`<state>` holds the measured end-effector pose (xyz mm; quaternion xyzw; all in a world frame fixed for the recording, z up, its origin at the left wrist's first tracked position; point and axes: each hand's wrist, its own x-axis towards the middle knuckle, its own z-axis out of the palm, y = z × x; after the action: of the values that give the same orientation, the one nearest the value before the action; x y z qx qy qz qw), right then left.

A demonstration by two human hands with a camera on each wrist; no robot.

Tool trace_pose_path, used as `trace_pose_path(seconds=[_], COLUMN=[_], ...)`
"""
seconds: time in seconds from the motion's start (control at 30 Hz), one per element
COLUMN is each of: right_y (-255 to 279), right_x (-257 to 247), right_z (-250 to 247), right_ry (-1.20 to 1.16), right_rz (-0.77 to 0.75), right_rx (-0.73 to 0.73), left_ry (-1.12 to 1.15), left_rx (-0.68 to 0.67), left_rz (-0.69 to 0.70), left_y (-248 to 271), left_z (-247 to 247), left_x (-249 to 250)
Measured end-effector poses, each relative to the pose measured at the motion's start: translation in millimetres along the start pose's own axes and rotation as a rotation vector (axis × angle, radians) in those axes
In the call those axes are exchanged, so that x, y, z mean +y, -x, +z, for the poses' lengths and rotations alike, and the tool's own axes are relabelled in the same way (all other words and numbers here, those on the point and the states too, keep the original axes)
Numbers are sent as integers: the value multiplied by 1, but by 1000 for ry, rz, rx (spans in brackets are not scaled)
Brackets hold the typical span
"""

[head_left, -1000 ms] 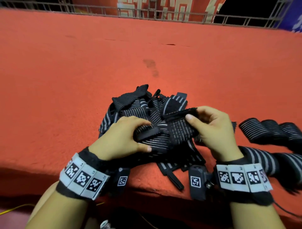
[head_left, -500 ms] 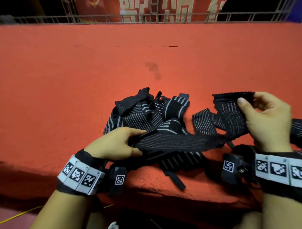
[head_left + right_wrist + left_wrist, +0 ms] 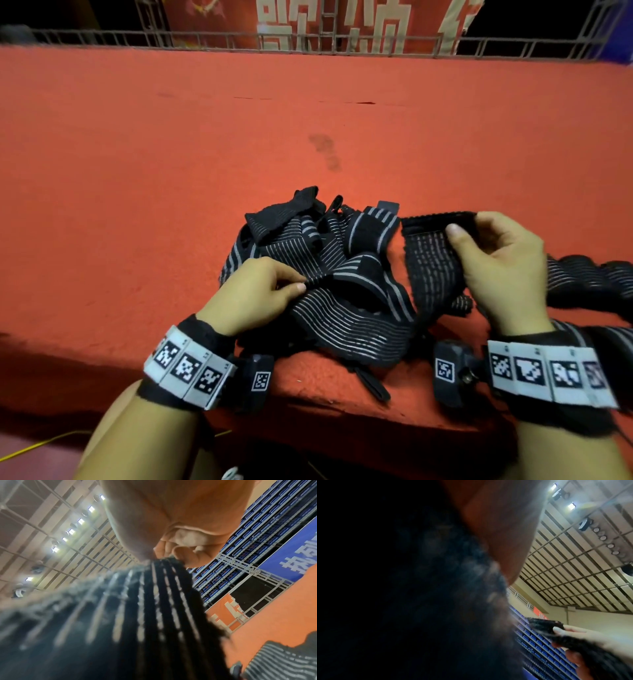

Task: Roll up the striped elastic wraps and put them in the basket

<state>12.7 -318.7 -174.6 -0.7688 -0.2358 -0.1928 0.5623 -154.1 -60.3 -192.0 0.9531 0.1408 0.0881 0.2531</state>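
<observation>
Right hand (image 3: 503,270): lower right of the head view, thumb and curled fingers pinching the black end tab of one wrap (image 3: 431,267), lifted just clear of the pile.
Left hand (image 3: 253,298): lower centre-left, fingertips pinching a bunched fold of the same dark striped fabric where it meets the pile; the left wrist view is mostly dark and adds little.
Held wrap: hangs down from the right thumb, then sags toward the left hand; not yet rolled.
Pile of wraps (image 3: 318,253): centre of the frame, tangled on the red carpeted ledge (image 3: 137,205), near its front edge.
Further wraps (image 3: 589,277): at the right edge, behind the right hand; whether they are rolled cannot be told.
Basket: not in view.
Stain (image 3: 325,150): dark mark on the carpet, above the pile.
Railing (image 3: 342,37): along the top of the frame, with a red banner behind.
Handling: judged light, soft and stretchy, with no stiffness; it will droop and twist unless kept taut. Rough knit should not slip.
Where to hold: probably at the end tab, pinched across its full width, the other hand guiding the free length so the roll starts straight.
</observation>
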Motion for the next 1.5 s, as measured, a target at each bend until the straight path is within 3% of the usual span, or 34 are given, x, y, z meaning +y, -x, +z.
trace_pose_path(seconds=[0.17, 0.23, 0.4, 0.53, 0.6, 0.83, 1.03, 1.5], right_y=[4, 3, -2, -4, -3, 3, 7, 15], right_x=[-2, -3, -2, -16, -27, -38, -39, -38], right_z=[14, 15, 21, 28, 34, 46, 40, 33], right_ry=[7, 11, -73, -278, -467, -835, -909, -971], right_rz=[7, 28, 131, 231, 311, 485, 529, 516], right_rx=[-42, -37, -72, -150, -216, -387, -533, -625], left_ry=[150, 218, 378, 722, 775, 848, 976, 1197], left_rx=[429, 535, 468, 310, 272, 430, 547, 533], left_rz=[77, 118, 337, 322, 283, 105, 16, -53], left_y=[-1, -1, 2, 0, -2, -13, -13, -9], left_z=[-21, -39, -77, -72, -55, -8, -4, 4], left_x=[2, 10, 63, 94, 96, 82, 78, 87])
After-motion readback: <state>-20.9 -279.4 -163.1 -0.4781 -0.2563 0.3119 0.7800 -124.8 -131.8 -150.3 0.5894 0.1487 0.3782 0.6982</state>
